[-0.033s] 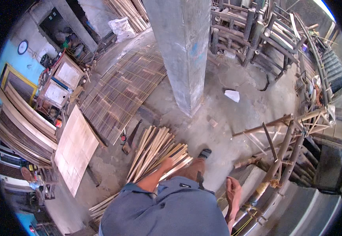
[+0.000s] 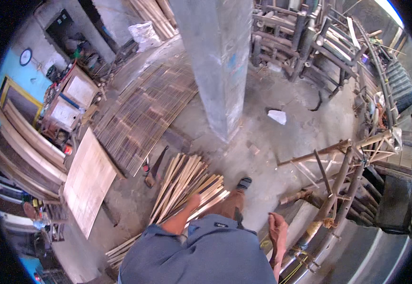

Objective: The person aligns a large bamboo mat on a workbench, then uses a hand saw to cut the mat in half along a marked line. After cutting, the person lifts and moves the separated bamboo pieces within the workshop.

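A fanned bundle of thin split-bamboo strips [image 2: 173, 182] lies under my left forearm, and its other ends show at the lower left beside my shirt. My left hand [image 2: 193, 202] is closed over the bundle, though its fingertips are hidden. At my right side, my right hand [image 2: 278, 229] hangs with loosely bent fingers and nothing visible in it. It is nearest to a bamboo frame [image 2: 331, 201] with cord lashings, but apart from it.
A concrete pillar [image 2: 220, 71] rises ahead. On the floor to the left are a slatted bamboo mat [image 2: 144, 111], a pale flat panel [image 2: 88, 177] and a saw-like tool [image 2: 156, 168]. Bamboo furniture [image 2: 305, 42] stands far right. A white piece [image 2: 277, 116] lies beyond my sandalled foot [image 2: 245, 182].
The view has shifted very slightly. Both hands and the bamboo strips keep nearly the same positions.
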### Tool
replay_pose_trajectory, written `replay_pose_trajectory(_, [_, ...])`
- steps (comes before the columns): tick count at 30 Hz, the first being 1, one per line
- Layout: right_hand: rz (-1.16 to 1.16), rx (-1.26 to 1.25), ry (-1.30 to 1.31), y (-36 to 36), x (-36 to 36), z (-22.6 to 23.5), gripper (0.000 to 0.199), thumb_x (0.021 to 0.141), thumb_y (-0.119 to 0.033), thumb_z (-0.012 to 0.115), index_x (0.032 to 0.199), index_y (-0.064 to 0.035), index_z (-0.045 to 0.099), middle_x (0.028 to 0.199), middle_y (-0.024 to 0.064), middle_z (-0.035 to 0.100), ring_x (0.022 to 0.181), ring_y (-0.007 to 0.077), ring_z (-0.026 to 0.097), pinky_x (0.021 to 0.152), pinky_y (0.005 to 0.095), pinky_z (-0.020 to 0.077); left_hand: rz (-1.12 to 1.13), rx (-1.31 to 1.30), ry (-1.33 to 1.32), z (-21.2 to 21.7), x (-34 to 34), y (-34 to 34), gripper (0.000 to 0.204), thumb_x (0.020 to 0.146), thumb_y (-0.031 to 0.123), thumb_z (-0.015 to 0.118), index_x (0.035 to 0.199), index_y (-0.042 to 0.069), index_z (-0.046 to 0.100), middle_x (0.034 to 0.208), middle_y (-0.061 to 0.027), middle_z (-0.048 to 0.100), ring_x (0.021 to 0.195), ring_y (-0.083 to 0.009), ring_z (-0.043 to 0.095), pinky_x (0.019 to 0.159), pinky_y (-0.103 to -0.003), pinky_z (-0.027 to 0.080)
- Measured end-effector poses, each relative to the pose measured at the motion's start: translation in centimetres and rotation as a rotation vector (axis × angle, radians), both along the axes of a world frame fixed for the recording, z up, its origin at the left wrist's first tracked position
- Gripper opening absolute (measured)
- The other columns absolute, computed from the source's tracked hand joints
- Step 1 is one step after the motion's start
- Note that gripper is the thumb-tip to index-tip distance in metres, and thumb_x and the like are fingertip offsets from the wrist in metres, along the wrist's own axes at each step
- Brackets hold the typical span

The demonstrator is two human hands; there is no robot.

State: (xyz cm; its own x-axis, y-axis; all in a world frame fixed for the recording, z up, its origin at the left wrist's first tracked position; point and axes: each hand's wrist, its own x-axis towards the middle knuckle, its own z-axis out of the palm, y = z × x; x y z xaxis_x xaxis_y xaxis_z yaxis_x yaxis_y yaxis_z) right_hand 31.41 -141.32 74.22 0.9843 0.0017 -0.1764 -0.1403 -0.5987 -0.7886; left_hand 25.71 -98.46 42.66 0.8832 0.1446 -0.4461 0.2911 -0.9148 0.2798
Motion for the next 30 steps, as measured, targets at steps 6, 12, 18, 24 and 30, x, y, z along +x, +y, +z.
replay_pose_trajectory(6, [0.18, 0.006, -0.046, 3.0, 12.9, 2.4, 0.023, 0.096, -0.021, 0.06, 0.109, -0.0045, 0.07, 0.098, 0.0184, 0.07, 0.081, 0.0294, 0.069, 0.072, 0.0368, 0.0542, 0.263, -0.18, 0.286, -0.1, -3.7, 0.2, 0.026, 0.088, 0.021, 0.053, 0.09, 0.005, 0.073, 0.086, -0.0155, 0.071, 0.08, -0.0329, 0.07, 0.071, -0.05, 0.054])
replay_pose_trajectory(12, [0.283, -0.082, -0.057, 5.6, 26.7, 2.7, 0.028, 0.097, -0.027, 0.057, 0.111, -0.0068, 0.07, 0.1, 0.0194, 0.069, 0.088, 0.0356, 0.068, 0.077, 0.0423, 0.0538, 0.349, -0.365, 0.384, 1.1, 6.4, -2.5, 0.032, 0.091, 0.029, 0.052, 0.095, 0.005, 0.072, 0.086, -0.0158, 0.071, 0.083, -0.0307, 0.07, 0.075, -0.049, 0.053])
replay_pose_trajectory(18, [0.304, -0.088, -0.042, 7.3, 37.6, 1.7, 0.028, 0.097, -0.028, 0.055, 0.11, -0.0075, 0.069, 0.101, 0.0194, 0.069, 0.096, 0.0385, 0.066, 0.082, 0.0468, 0.0528, 0.132, -0.464, 0.093, 0.6, 25.2, 1.7, 0.038, 0.095, 0.036, 0.051, 0.1, 0.004, 0.071, 0.085, -0.016, 0.07, 0.085, -0.0285, 0.07, 0.078, -0.048, 0.052])
replay_pose_trajectory(24, [0.384, -0.08, 0.034, 6.6, 45.7, -2.2, 0.032, 0.095, -0.033, 0.055, 0.113, -0.0103, 0.069, 0.107, 0.0181, 0.069, 0.098, 0.0387, 0.066, 0.084, 0.0471, 0.0532, 0.514, -0.56, -0.416, 5.7, 40.6, 5.9, 0.024, 0.097, 0.021, 0.052, 0.106, 0.003, 0.066, 0.081, -0.0117, 0.069, 0.071, -0.0187, 0.066, 0.068, -0.033, 0.053])
replay_pose_trajectory(30, [0.428, -0.07, 0.101, 3.4, 57.4, -3.9, 0.03, 0.094, -0.032, 0.057, 0.113, -0.0114, 0.068, 0.104, 0.0185, 0.069, 0.097, 0.0387, 0.066, 0.081, 0.0474, 0.0533, 0.733, -0.624, -0.031, 9.3, 43.9, -1.5, 0.033, 0.102, 0.029, 0.047, 0.118, 0.004, 0.062, 0.089, -0.0067, 0.068, 0.074, -0.0213, 0.065, 0.07, -0.037, 0.053])
